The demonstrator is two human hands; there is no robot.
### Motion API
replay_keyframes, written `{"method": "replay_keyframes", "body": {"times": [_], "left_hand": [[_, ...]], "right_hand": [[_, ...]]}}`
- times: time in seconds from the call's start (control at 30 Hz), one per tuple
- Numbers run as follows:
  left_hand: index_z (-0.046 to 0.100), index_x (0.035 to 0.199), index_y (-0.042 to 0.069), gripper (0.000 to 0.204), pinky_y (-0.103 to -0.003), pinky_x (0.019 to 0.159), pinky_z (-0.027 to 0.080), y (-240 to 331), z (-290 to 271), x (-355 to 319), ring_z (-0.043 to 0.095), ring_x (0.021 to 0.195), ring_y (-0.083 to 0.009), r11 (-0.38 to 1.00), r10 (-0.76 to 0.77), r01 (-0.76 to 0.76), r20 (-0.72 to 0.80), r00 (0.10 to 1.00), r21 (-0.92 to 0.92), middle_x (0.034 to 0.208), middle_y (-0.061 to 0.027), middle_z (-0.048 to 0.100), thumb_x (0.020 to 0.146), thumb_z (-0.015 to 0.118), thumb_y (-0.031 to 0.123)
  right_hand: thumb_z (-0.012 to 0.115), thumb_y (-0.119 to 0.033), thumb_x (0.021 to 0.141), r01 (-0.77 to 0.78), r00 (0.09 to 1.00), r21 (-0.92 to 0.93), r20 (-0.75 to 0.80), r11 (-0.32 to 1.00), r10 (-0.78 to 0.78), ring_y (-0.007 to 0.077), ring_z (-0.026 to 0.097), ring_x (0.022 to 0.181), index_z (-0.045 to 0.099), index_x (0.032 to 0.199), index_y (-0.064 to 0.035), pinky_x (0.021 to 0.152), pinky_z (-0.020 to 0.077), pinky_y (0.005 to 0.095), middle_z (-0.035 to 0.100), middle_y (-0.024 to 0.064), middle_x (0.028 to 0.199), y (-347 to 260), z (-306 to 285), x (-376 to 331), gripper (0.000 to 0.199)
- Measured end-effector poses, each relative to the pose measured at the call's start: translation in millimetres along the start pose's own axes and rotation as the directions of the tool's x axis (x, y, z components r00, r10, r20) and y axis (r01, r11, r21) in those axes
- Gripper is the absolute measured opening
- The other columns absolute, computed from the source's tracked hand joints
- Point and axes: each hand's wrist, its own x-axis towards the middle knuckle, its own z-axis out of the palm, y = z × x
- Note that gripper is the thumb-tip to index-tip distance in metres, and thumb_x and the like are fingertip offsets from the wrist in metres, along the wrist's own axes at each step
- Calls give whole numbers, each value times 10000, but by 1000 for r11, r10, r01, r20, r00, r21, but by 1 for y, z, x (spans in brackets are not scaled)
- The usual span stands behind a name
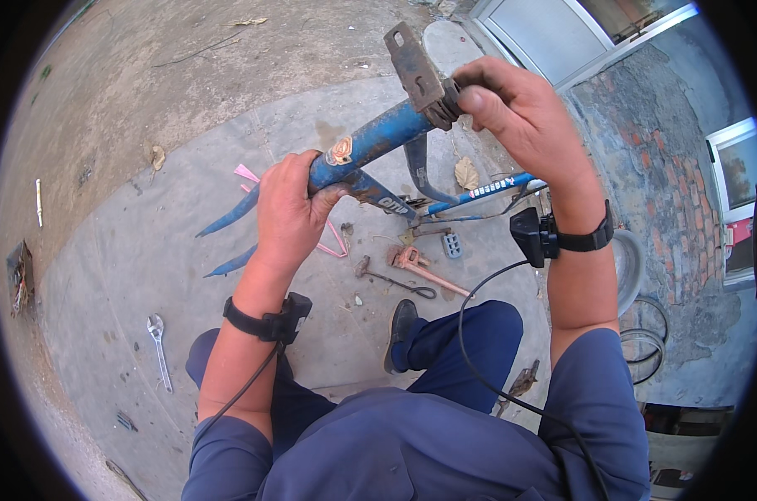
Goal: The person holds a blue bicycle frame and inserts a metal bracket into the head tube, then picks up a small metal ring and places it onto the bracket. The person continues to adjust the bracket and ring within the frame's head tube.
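Observation:
A worn blue bicycle frame [383, 138] is held up in front of me, tilted with its top end toward the far right. My left hand [291, 204] wraps around the head tube near the fork [232, 213], whose two blue blades point left. At the tube's upper end, the thumb and fingers of my right hand [525, 117] close on a dark headset ring [451, 98]. Beside that ring a rusty metal bracket [414, 68] with a slot sticks up. The fingers partly hide the ring.
On the concrete lie a reddish pipe wrench [424, 269], a hammer [393, 280], an adjustable wrench [159, 351], a pedal [451, 245] and a pink strap [335, 240]. Bicycle tyres [646, 346] and a grey basin [629, 271] stand by the brick wall [675, 200] at right.

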Motion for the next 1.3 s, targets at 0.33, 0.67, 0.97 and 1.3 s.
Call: {"method": "replay_keyframes", "body": {"times": [0.33,0.67,0.97,1.3], "left_hand": [[610,1213,65,470,-419,823,469,1,-1,-1,579,906,-361,999,-36,37,22,999,-10,997,-124,641,837,825,248],[609,1217,63,471,-423,835,466,1,-1,-1,578,906,-362,999,-35,35,30,999,0,991,-128,636,837,822,240],[616,1154,42,498,-456,746,441,1,1,0,578,821,-369,999,32,-32,-30,999,10,893,-134,620,773,859,250],[619,1151,44,494,-450,754,440,1,2,0,582,821,-361,999,45,-46,-38,998,-4,889,-127,621,786,847,287]], "right_hand": [[765,-278,952,-111,993,-76,26,991,113,144,607,763,707,1188,-45,647,488,303,673,64,906,0,-1,1,337],[791,-334,926,-95,993,-224,45,970,107,161,660,848,691,1243,-58,642,516,296,681,77,946,-2,-2,1,433],[778,-446,919,49,998,-125,-23,991,-52,184,647,800,698,1212,-52,643,506,307,684,72,904,-1,1,-2,498],[803,-416,898,62,998,94,-23,994,-61,189,648,827,699,1197,-48,674,512,309,699,78,929,3,5,-4,485]]}}
